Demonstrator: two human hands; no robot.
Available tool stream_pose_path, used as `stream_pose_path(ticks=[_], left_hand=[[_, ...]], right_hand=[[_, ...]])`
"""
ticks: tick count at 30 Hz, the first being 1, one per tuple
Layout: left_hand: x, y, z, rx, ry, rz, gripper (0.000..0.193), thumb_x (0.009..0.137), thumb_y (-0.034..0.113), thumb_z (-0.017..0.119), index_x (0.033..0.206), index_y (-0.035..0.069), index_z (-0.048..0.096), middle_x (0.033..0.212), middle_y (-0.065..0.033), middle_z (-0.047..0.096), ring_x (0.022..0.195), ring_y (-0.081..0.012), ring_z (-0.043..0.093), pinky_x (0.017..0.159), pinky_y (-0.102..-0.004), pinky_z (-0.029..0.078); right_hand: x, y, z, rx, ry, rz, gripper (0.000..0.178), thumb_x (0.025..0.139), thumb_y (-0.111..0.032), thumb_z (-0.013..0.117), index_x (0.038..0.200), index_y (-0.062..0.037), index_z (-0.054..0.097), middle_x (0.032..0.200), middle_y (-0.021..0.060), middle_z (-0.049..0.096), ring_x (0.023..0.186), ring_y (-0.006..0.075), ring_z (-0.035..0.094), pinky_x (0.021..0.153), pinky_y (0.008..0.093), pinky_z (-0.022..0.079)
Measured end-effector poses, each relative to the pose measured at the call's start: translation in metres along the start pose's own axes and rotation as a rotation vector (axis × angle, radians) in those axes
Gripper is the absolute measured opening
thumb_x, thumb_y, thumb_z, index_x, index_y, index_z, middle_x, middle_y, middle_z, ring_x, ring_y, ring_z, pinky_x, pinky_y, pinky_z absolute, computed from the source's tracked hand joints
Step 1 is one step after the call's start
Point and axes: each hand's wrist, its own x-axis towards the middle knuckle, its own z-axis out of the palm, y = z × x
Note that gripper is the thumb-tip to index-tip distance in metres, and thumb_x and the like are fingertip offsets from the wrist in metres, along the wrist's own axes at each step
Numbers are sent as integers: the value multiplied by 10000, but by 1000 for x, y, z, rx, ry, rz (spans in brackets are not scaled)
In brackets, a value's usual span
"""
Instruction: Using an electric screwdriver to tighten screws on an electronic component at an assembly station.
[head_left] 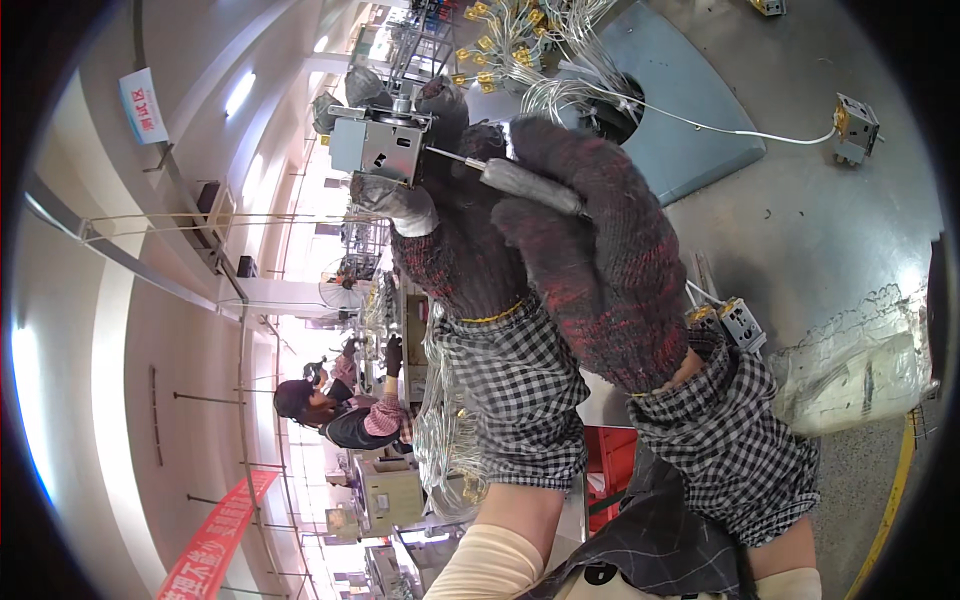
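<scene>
My left hand (455,255), in a dark knitted glove with greyish covered fingertips, grips a small silver metal box-shaped switch-like part (392,148) with slots and a short round stem on top. In my right hand (615,265), gloved the same way, the fingers close around the grey handle of a thin screwdriver-like tool (530,185). Its narrow metal shaft points left and reaches the side of the metal part. Whether the tip is inside or only against it, I cannot tell. Checked sleeve covers lie over both forearms.
A grey-blue panel (690,110) with a round hole lies on the metal table (800,220). White wires (560,95) run through it to several yellow-ended connectors. Similar metal parts (855,128) lie at right, near a plastic-wrapped bundle (850,375). Another person (345,415) works at far left.
</scene>
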Motion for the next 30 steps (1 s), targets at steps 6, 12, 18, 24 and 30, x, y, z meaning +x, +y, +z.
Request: stream_pose_path(ticks=[6,12,18,24,30], left_hand=[[-2,4,7,113,64,1,729,881,434,687,1375,-28,414,1267,-174,539,1068,-284,560,898,-421,493],[-4,-3,7,128,97,-37,739,886,454,672,1379,-31,410,1273,-178,536,1073,-287,559,901,-422,491],[-3,-4,25,27,-52,-9,796,891,526,629,1381,-56,398,1278,-192,531,1082,-289,556,903,-422,485],[-2,2,1,56,-65,-74,800,898,535,615,1380,-63,392,1289,-192,522,1100,-280,542,911,-406,479],[0,-9,4,95,-19,-68,783,906,517,616,1379,-64,389,1294,-187,518,1106,-273,537,913,-403,477]], right_hand=[[2,2,-4,-140,-93,-75,346,885,-45,653,1221,1,587,1182,158,627,1070,265,619,932,360,486],[-2,3,0,-140,-1,-62,347,886,-16,647,1228,-14,586,1182,145,624,1076,254,618,926,355,491],[-2,-2,3,-1,88,59,338,878,-23,665,1210,-22,602,1166,140,629,1081,258,613,923,352,494],[1,0,1,-81,-33,-16,346,873,-43,675,1211,-15,603,1171,142,631,1088,264,609,949,361,478],[4,6,-11,-143,-99,-76,333,890,-82,664,1211,-19,602,1174,143,621,1077,252,610,935,371,481]])
